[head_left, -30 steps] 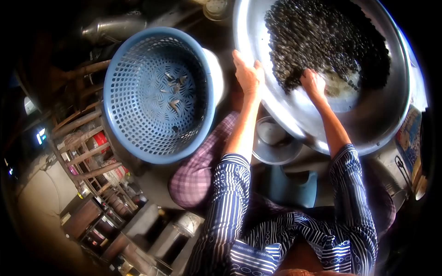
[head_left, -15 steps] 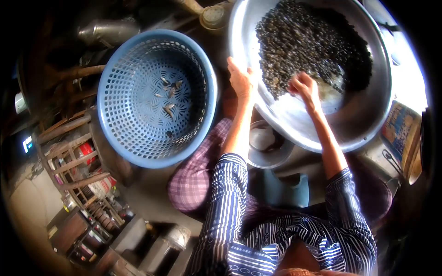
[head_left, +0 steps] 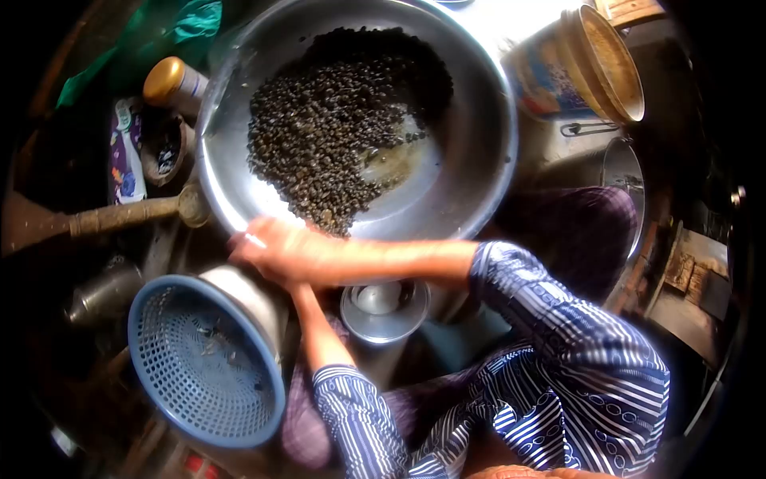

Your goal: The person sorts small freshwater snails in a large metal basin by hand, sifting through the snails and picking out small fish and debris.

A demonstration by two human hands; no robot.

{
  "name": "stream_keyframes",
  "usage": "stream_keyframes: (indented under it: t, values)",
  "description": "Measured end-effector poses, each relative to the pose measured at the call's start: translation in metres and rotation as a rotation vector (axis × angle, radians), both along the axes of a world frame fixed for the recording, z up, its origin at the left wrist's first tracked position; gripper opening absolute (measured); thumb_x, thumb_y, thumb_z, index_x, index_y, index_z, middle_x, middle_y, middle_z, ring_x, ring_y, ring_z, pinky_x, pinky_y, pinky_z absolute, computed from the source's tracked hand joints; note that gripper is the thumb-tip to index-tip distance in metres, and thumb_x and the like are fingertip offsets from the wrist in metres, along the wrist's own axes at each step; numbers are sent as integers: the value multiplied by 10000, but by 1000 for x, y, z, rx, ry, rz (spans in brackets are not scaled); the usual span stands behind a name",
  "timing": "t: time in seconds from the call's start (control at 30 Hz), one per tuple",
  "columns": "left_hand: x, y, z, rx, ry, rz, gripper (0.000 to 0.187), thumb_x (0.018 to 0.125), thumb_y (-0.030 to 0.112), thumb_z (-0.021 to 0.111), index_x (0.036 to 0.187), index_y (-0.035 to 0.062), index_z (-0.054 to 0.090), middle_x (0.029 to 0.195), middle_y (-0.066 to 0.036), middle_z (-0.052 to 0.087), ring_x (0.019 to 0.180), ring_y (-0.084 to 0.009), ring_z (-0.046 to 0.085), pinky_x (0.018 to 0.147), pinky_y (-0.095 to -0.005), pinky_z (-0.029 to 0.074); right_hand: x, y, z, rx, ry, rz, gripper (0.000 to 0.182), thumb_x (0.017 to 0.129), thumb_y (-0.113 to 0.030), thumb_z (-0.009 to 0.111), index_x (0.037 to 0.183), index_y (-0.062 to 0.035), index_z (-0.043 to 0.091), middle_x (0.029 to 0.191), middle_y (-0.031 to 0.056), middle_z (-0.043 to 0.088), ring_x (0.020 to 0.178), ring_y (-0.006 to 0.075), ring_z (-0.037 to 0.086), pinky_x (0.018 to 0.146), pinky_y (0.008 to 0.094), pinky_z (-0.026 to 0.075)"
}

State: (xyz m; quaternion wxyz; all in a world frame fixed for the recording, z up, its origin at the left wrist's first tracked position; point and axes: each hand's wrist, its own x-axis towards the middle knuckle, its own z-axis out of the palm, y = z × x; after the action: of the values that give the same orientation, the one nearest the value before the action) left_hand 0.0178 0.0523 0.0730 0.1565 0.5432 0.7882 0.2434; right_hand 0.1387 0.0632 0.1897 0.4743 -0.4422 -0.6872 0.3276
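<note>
Dark snails (head_left: 335,128) heaped in big metal basin (head_left: 479,160), upper centre, thin liquid beside heap. Right hand (head_left: 267,247) crosses over left hand (head_left: 297,281) at basin's near rim, just above blue basket (head_left: 203,363). Motion blur: right fingers seem pinched on something small, cannot tell for sure; left grip hidden under right arm. Few bits already lie in basket. Step in hand: likely carrying picked piece from basin toward basket. Next move calls for release over basket mesh. Small metal bowl (head_left: 384,307) sits below arms; tin can (head_left: 582,72) stands beside basin.
</note>
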Motion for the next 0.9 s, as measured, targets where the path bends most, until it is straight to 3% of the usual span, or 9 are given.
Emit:
stream_keyframes:
  t: [0.1,0.17,0.23,0.37,0.57,0.63,0.77,0.8,0.9]
  values:
    - [-1,6,1,-139,28,49,542,741,86,587,1178,-99,326,1043,-326,495,964,-443,522,841,-445,425,121,-2,-126,-89,-457,-277,254,674,-64,550,921,-77,608,936,150,603,909,306,564,808,389,472]
    - [-2,5,0,-111,-38,35,562,740,81,592,1186,-113,311,1045,-336,487,968,-445,523,853,-444,423,214,-9,-176,-407,-719,-339,403,665,-40,613,1055,-116,551,995,87,582,965,259,533,863,366,440]
    - [0,6,1,-137,-66,57,585,738,76,598,1198,-124,296,1063,-348,473,975,-442,521,863,-439,423,289,-8,-202,-534,-777,-561,337,709,-101,553,1047,-110,547,860,141,570,840,293,538,788,378,451]
    - [1,6,-2,-148,-66,78,627,749,84,603,1228,-135,262,1093,-360,457,985,-437,520,878,-433,424,361,17,-186,-788,-654,-725,549,695,-154,523,1235,-95,441,1076,237,552,1015,359,525,867,439,423]
    - [7,6,1,-182,-11,95,633,755,86,604,1232,-136,253,1094,-365,455,982,-433,524,878,-430,426,342,36,-215,-872,-657,-631,571,690,-121,467,1258,-84,421,947,246,596,939,379,553,821,450,447]
    - [9,8,6,-200,7,96,633,755,86,604,1232,-136,252,1095,-365,454,984,-432,524,878,-429,426,313,18,-211,-937,-677,-537,585,698,-88,462,1276,-169,422,1131,260,506,968,418,529,829,448,454]
    - [5,6,-1,-173,-23,91,631,758,89,600,1231,-139,249,1111,-374,440,1003,-439,513,888,-429,422,283,-23,-198,-769,-680,64,613,719,-82,483,1309,-222,393,1253,214,406,1085,377,466,870,441,432]
    - [3,6,-4,-137,-39,77,630,758,87,599,1231,-140,249,1114,-376,437,1004,-441,511,893,-430,417,276,-41,-198,-553,-768,24,517,727,-112,515,1237,-193,479,1175,176,500,1045,335,515,834,438,448]
    - [4,6,0,-138,-40,59,649,743,100,611,1225,-145,252,1098,-385,441,999,-450,510,903,-434,403,303,-41,-191,-797,-892,-172,384,721,-116,514,1102,-151,541,1069,175,567,976,328,558,788,437,466]
